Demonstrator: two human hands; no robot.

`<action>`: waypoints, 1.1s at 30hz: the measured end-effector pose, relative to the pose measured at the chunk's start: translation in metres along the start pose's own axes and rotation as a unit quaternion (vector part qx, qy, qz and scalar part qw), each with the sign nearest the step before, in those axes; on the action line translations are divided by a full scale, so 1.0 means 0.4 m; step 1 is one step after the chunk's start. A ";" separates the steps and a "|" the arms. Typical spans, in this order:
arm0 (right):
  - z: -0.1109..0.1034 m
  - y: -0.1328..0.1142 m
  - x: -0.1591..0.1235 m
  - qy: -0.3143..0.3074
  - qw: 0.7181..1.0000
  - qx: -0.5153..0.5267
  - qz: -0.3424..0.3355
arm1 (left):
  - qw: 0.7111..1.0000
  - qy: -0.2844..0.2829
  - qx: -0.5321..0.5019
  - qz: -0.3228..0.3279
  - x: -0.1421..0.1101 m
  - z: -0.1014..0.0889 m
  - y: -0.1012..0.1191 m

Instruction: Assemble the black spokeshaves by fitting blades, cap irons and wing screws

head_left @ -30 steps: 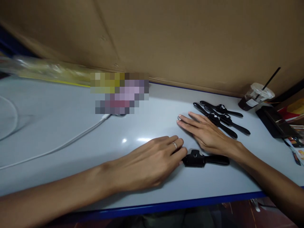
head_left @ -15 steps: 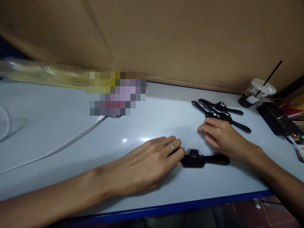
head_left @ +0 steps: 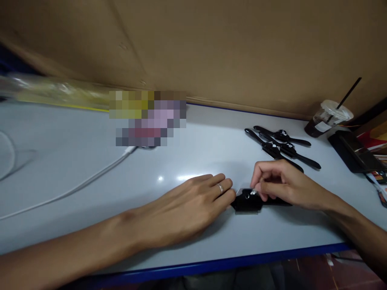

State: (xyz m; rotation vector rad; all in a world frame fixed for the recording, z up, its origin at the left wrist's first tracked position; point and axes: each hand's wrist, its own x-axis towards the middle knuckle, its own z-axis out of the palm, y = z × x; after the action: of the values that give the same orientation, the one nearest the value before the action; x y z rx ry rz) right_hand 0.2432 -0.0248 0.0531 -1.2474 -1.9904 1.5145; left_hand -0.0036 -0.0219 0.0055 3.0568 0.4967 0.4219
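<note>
A black spokeshave (head_left: 248,204) lies on the table in front of me. Its left handle is hidden under my left hand (head_left: 199,205), whose fingers are closed round it. Over the tool's body, my right hand (head_left: 275,181) pinches a small silver screw (head_left: 253,193) between thumb and fingertips. The screw is close to the hole in the body; I cannot tell whether it touches. Behind my right hand, more black spokeshaves (head_left: 287,150) lie in a loose group, one of them partly covered by the hand.
A lidded plastic cup (head_left: 325,121) with a black straw stands at the back right, beside a black box-like object (head_left: 347,151). A white cable (head_left: 90,179) runs left from a blurred-out object (head_left: 154,125). Cardboard (head_left: 211,48) walls the back; the table has a blue edge (head_left: 211,264).
My right hand has drawn back from near the spokeshave group, curled into a pinch and come down over the front spokeshave with the screw. My left hand stays on the handle.
</note>
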 end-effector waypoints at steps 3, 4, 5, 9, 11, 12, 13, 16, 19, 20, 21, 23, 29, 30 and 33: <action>0.012 0.006 0.001 -0.025 1.000 0.010 0.006 | 1.000 0.010 0.008 0.004 0.003 -0.006 0.003; 0.015 0.010 0.001 -0.026 1.000 0.013 0.007 | 1.000 0.012 0.010 0.005 0.004 -0.008 0.004; 0.018 0.013 0.002 -0.025 1.000 0.015 0.011 | 1.000 0.012 0.010 0.005 0.005 -0.009 0.004; 0.026 0.017 0.007 0.018 0.999 0.016 0.036 | 1.000 0.010 0.008 0.003 0.007 -0.011 0.005; 0.028 0.016 0.008 0.039 0.998 0.018 0.046 | 1.000 0.013 0.007 0.001 0.008 -0.011 0.004; 0.028 0.016 0.009 0.044 0.998 0.017 0.047 | 1.000 0.013 0.008 0.000 0.008 -0.011 0.004; 0.025 0.017 0.010 0.055 0.998 0.006 0.043 | 1.000 0.014 0.009 -0.001 0.008 -0.011 0.005; 0.009 0.028 0.014 0.144 0.983 -0.110 0.009 | 1.000 0.014 0.005 0.000 0.009 -0.012 0.006; -0.015 0.047 0.022 0.201 0.953 -0.227 0.009 | 1.000 0.014 -0.001 0.000 0.008 -0.012 0.006; -0.022 0.053 0.025 0.193 0.951 -0.239 0.020 | 1.000 0.011 -0.003 -0.002 0.008 -0.012 0.006; -0.029 0.057 0.027 0.179 0.953 -0.240 0.031 | 1.000 0.009 -0.003 -0.003 0.008 -0.012 0.005; -0.040 0.062 0.028 0.152 0.959 -0.236 0.041 | 1.000 0.002 -0.002 -0.004 0.007 -0.012 0.004; -0.065 0.052 0.004 0.120 0.935 -0.333 0.014 | 1.000 -0.003 0.000 0.002 0.005 -0.011 0.002; -0.067 0.050 -0.001 0.120 0.926 -0.359 0.004 | 1.000 -0.002 0.001 0.003 0.005 -0.010 0.002; -0.064 0.042 -0.010 0.117 0.904 -0.410 0.001 | 1.000 0.002 0.003 0.003 0.006 -0.008 0.002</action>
State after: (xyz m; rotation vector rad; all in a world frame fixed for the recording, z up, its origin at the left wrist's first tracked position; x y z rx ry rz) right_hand 0.2708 -0.0122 0.0484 -1.6112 -2.5261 0.4358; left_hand -0.0017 -0.0221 0.0091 3.0649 0.4915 0.4277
